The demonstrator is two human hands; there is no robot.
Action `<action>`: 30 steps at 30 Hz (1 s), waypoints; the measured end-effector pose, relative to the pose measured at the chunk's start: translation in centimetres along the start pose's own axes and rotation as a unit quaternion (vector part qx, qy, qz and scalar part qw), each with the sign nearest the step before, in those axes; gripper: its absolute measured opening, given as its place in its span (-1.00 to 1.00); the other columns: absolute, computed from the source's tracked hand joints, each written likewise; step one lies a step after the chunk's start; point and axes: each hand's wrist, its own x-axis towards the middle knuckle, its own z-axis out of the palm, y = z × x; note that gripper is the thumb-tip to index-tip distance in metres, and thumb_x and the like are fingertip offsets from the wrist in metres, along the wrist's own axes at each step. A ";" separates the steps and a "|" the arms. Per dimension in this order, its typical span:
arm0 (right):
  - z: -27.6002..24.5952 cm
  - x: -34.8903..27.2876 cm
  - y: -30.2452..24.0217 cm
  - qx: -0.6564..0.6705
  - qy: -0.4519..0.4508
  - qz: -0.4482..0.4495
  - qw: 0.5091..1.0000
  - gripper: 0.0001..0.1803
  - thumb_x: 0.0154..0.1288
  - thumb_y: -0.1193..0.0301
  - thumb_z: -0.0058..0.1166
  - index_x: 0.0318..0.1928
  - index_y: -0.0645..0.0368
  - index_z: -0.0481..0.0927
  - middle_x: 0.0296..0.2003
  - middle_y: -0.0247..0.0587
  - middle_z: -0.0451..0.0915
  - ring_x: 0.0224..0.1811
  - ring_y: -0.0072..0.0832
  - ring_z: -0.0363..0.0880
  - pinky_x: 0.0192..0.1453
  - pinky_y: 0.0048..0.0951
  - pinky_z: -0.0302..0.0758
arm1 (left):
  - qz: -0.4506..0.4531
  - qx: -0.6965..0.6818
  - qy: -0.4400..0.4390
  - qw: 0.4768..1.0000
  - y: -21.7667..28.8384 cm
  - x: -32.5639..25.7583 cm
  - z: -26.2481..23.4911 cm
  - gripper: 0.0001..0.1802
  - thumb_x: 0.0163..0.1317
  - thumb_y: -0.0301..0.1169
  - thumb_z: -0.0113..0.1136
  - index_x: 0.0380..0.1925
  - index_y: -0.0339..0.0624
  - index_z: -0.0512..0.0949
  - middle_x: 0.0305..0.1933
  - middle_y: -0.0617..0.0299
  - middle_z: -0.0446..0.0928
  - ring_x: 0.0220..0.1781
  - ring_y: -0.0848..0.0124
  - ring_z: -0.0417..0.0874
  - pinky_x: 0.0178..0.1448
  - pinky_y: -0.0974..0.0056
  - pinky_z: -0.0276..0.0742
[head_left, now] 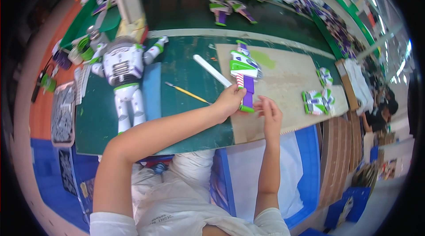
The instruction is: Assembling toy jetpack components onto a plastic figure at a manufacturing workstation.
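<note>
Left hand: the left hand [229, 99] reaches forward over the green mat, its fingers curled round the lower end of the toy wing [244, 74], gripping it near the purple and green tip.
Right hand: the right hand [270, 114] sits just right of that tip with the fingers loosely bent; whether they touch the wing or pinch something small cannot be told.
Toy wing: a white, green and purple piece with a red-striped band, lying lengthwise on the cardboard sheet [287, 81], its far end pointing away from the person.
Cardboard sheet: a tan board laid over the right part of the green mat [186, 72], with a pale green patch near its far edge.
White strip: a flat white strip [211, 70] lies at a slant on the mat, just left of the wing.
Brush: a thin yellow-handled brush [188, 93] lies on the mat, near the left wrist.
Toy figure: a white spaceman figure [124, 74] lies on its back at the left of the mat, well apart from both hands.
Small parts: two more green and white wing pieces [316, 101] rest on the right of the cardboard.
Tray: a grey tray [62, 114] of small metal parts stands beside the mat's left edge.
</note>
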 end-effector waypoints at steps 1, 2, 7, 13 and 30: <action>0.2 0.5 -0.1 -0.002 -0.011 -0.002 1.000 -0.69 0.34 0.32 -0.04 -0.02 0.26 0.52 -0.32 -0.30 0.61 -0.29 -0.60 0.52 -0.29 -0.56 0.40 | -0.036 -0.005 -0.036 0.999 2.1 -2.7 -0.5 -0.73 0.42 -0.25 -0.21 -0.01 -0.13 0.28 -0.30 0.19 0.51 -0.26 0.36 0.63 -0.29 0.25 0.62; 1.4 1.3 0.0 -0.049 -0.004 -0.038 0.998 -0.69 0.31 0.35 -0.01 -0.03 0.27 0.52 -0.29 -0.24 0.60 -0.25 -0.51 0.53 -0.25 -0.51 0.41 | -0.027 -0.011 -0.017 0.999 3.4 -5.2 -2.2 -0.73 0.42 -0.25 -0.21 -0.01 -0.13 0.28 -0.30 0.19 0.51 -0.26 0.36 0.63 -0.29 0.25 0.62; 11.1 8.2 0.1 -0.398 -0.041 -0.340 0.851 -0.72 0.09 0.45 0.07 -0.15 0.28 0.53 -0.19 0.04 0.46 -0.04 -0.07 0.39 0.01 -0.15 0.34 | 0.105 0.016 -0.011 0.994 3.6 -11.3 -9.3 -0.72 0.40 -0.31 -0.13 0.04 -0.10 0.19 -0.29 0.19 0.50 -0.37 0.44 0.58 -0.43 0.41 0.40; 14.9 14.4 2.4 -0.390 -0.088 -0.268 0.877 -0.70 0.22 0.45 -0.04 -0.03 0.25 0.49 -0.11 0.04 0.40 -0.20 -0.09 0.46 -0.15 -0.19 0.43 | 0.169 0.004 -0.039 0.985 3.6 -15.0 -12.9 -0.48 0.22 -0.53 0.07 0.16 -0.12 0.16 -0.10 0.23 0.44 -0.26 0.52 0.47 -0.24 0.40 0.42; 19.8 -6.0 -8.9 -0.427 -0.171 -0.489 0.742 -0.42 -0.07 0.63 0.08 0.06 -0.07 0.55 -0.42 -0.25 0.41 -0.42 -0.33 0.46 -0.46 -0.39 0.41 | 0.201 -0.210 -0.162 0.943 4.7 -19.4 -17.8 -0.14 0.06 -0.61 0.10 0.36 -0.17 -0.07 0.42 -0.03 0.02 0.46 0.12 0.04 0.48 0.06 -0.07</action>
